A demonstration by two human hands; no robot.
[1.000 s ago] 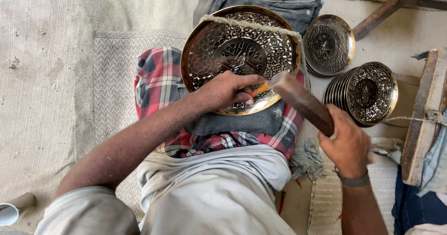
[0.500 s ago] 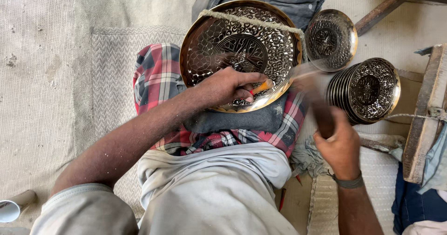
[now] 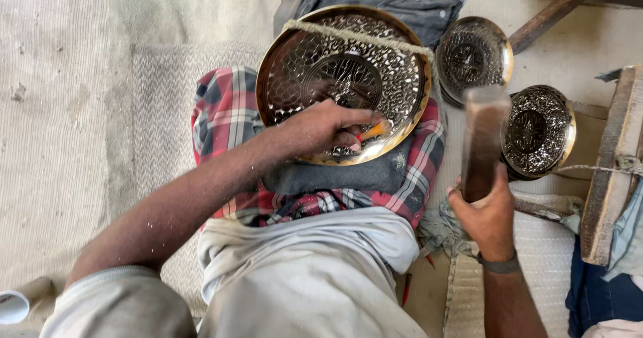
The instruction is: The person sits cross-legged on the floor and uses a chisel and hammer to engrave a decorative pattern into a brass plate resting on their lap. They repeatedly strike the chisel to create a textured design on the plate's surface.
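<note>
- Resting on your lap just above the middle of the frame, the large engraved metal plate [image 3: 345,77] sits tilted on a dark folded cloth [image 3: 348,177] over a red checked cloth [image 3: 224,113].
- Your left hand [image 3: 321,129] lies on the plate's lower rim, fingers pinched around a small orange-handled tool [image 3: 374,131] whose tip meets the metal; the tip itself is hidden by your fingers.
- Your right hand [image 3: 485,211], right of centre, is closed firmly round the lower end of a wooden mallet [image 3: 482,140], its blocky head raised and blurred.
- Judge the plate as stiff, thin sheet metal: fairly light for its width, likely to ring, and prone to dent if struck off the padding. The polished rim looks slippery, so take it by the raised edge with fingers hooked under, or press it flat into the cloth as your left hand does now.
- A coarse twine [image 3: 355,36] crosses the upper part of the plate and appears to help pin it.
- Its centre carries a dense floral medallion ringed by pebbled, glittering texture; the outer band is smooth and brassy.
- Two stacks of smaller engraved bowls [image 3: 472,56] stand at upper right, one near the mallet head, the other [image 3: 539,130] just beside it.
- A woven mat [image 3: 87,110] covers the left of the frame, and a wooden plank [image 3: 613,177] runs down the right edge.
</note>
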